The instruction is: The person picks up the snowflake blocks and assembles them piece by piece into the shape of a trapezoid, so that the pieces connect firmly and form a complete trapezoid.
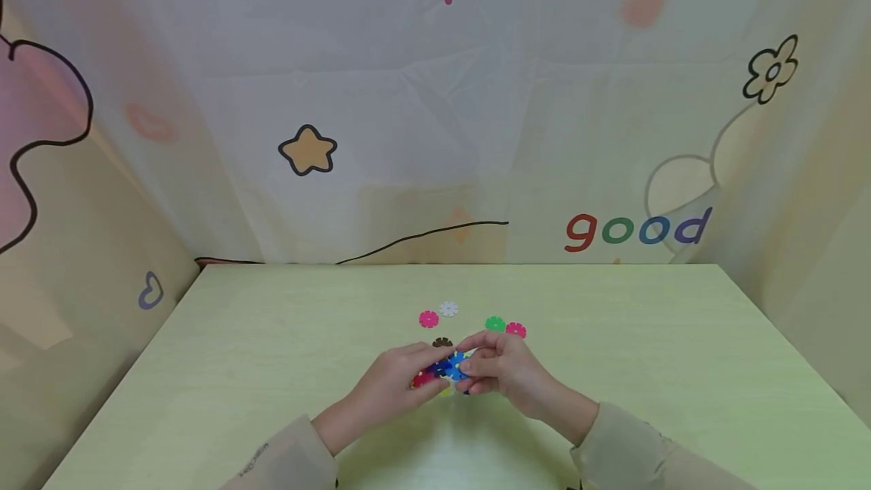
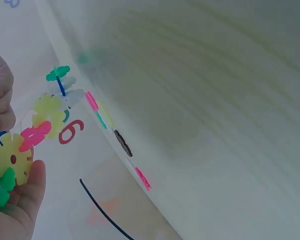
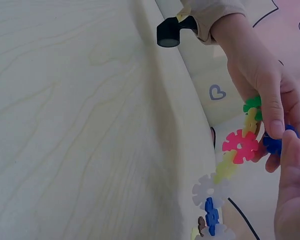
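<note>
Assembly seems in hand, the left hand gripping a disc chain and the right hand pinching a blue disc beside it, nearer than the loose discs; next probably calls for aligning, then pressing together.

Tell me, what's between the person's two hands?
In the head view, linked notched discs, showing blue, pink and yellow, sit between the left hand and the right hand.

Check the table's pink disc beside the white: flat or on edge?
Flat: pink disc shows round face in head view, edge in left wrist view.
</note>
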The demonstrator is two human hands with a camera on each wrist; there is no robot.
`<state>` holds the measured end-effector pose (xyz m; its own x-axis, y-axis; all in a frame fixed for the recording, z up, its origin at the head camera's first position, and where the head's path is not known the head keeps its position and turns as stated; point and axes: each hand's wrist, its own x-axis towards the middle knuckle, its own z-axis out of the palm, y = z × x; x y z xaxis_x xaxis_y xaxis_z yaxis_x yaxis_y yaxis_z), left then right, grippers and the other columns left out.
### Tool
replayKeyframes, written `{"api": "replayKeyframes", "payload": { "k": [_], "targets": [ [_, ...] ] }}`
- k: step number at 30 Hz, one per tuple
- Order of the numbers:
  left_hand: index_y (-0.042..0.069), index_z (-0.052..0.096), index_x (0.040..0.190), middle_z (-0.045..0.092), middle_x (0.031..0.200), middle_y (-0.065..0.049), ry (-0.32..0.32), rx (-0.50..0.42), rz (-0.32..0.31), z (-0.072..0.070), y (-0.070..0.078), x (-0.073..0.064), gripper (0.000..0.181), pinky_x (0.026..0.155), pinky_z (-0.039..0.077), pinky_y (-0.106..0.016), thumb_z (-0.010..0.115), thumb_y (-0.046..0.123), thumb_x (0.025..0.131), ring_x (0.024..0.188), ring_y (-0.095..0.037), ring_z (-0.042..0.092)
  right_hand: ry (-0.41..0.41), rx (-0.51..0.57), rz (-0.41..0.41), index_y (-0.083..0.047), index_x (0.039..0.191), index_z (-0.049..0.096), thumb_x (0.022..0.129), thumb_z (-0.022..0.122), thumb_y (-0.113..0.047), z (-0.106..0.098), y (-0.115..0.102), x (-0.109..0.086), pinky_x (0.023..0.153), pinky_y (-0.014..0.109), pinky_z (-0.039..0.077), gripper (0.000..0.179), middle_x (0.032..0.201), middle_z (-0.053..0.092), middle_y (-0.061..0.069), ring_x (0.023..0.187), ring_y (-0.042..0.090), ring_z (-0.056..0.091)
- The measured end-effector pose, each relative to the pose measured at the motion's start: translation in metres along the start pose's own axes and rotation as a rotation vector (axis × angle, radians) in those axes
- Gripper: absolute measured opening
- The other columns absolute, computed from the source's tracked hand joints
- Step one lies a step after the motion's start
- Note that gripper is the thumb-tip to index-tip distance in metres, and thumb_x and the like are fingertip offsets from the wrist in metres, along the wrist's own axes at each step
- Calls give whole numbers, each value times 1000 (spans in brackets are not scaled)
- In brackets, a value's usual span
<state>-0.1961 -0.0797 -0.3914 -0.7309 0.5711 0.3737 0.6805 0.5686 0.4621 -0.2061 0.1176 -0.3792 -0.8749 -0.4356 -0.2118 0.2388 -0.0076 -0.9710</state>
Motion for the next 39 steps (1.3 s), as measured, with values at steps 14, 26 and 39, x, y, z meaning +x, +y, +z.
{"api": "replayKeyframes", "payload": {
  "k": [14,26,39],
  "targets": [
    [12,62,112,67,101,-1,-197,-152,-155,-18,-14,-6,34,69,48,-14,63,28,81,86,-11,61,44,-306,6,8,107,51,82,61,-10,-33,-9,12,67,29,53,33,89,63,15,71,16,64],
    [12,65,106,67,100,-1,-296,-248,-199,-37,-21,-10,32,62,47,-17,65,29,79,83,-7,59,46,-707,-55,0,102,61,80,61,-6,-64,3,55,65,31,51,23,91,60,10,73,19,56],
    [12,66,104,67,100,-1,-318,-257,-231,-37,-23,-11,30,63,47,-17,66,28,79,83,-8,58,87,-1070,-55,-16,97,67,72,71,-8,-52,19,82,76,34,42,27,88,57,0,83,16,49]
  ]
}}
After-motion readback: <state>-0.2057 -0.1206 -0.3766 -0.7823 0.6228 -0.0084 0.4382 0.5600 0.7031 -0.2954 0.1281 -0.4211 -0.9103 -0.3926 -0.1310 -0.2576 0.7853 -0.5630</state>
